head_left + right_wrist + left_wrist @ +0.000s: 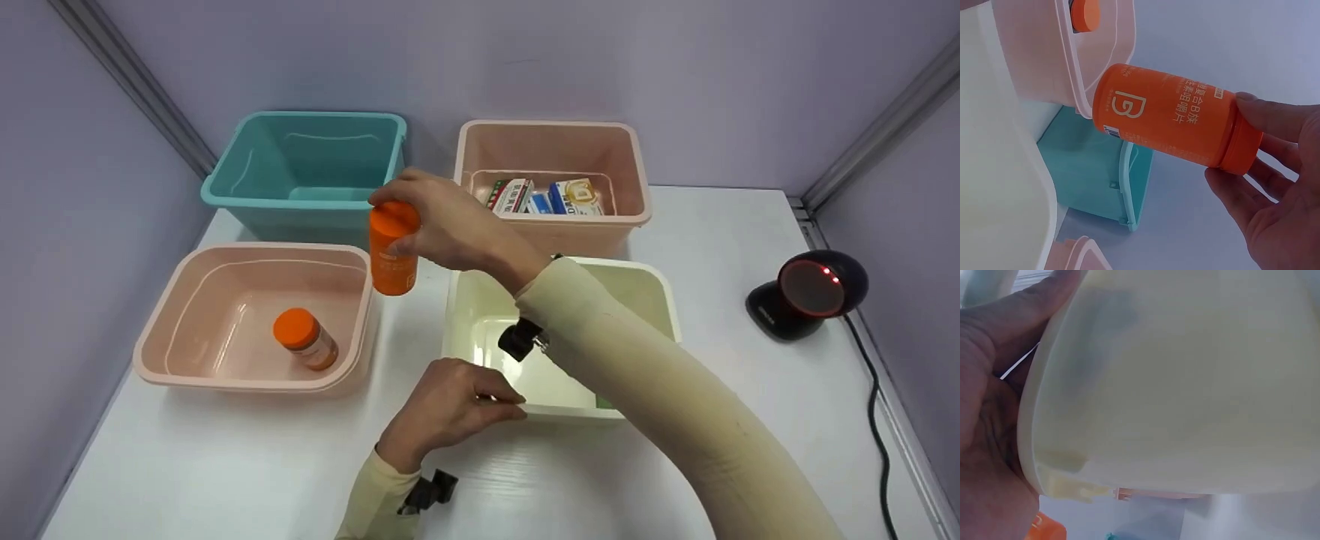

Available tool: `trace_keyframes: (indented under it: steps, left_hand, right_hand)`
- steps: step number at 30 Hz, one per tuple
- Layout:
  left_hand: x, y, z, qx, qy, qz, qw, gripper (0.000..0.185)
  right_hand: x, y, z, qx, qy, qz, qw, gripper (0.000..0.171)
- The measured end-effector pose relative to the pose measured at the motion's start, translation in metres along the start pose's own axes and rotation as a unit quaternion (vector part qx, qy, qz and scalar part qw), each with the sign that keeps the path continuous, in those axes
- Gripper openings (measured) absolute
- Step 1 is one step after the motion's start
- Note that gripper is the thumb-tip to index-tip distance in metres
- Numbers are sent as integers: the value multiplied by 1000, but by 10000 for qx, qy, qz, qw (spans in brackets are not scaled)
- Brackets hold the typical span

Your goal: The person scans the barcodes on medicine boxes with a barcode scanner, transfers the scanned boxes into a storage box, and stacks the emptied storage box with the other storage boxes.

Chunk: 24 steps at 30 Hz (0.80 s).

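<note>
- We see the right hand (450, 225) pinching the orange bottle (392, 251) by its cap, upright, cap up, above the table (225, 465) beside the near pink bin (180, 300).
- That bin holds a second bottle (305, 339); the far pink bin (626, 172) holds boxes (544, 196); the teal bin (225, 180) shows nothing inside.
- The left hand (446, 405) curls its fingers over the cream bin (660, 289) rim; the right arm hides much of that bin.

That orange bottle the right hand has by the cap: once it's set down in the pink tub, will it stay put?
The orange bottle looks round and smooth, so on its side it would probably roll. The other bottle already leans in the pink tub. A grip by the cap alone may let it swing.
</note>
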<state>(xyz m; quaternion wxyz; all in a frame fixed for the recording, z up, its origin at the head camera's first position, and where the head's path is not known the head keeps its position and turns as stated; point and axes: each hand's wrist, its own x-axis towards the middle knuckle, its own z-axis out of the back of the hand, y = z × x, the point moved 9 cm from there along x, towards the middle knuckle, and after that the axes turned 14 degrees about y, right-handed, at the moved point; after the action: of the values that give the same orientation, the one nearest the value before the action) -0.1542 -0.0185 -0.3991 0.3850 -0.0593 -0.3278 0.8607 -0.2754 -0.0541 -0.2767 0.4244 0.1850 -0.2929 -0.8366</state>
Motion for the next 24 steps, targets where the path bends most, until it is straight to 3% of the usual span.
trace_keyframes:
  steps: [9, 19, 24]
  left_hand:
    - [-1, 2, -1, -144, 93, 162, 9997, 9]
    - [-4, 3, -1, 60, -12, 203, 9998, 11]
    - [-7, 4, 0, 169, -142, 212, 9995, 13]
  right_hand:
    - [29, 9, -12, -33, 344, 142, 9993, 49]
    - [59, 29, -39, -818, 601, 193, 9946, 42]
    - [69, 29, -52, -912, 768, 93, 9928, 41]
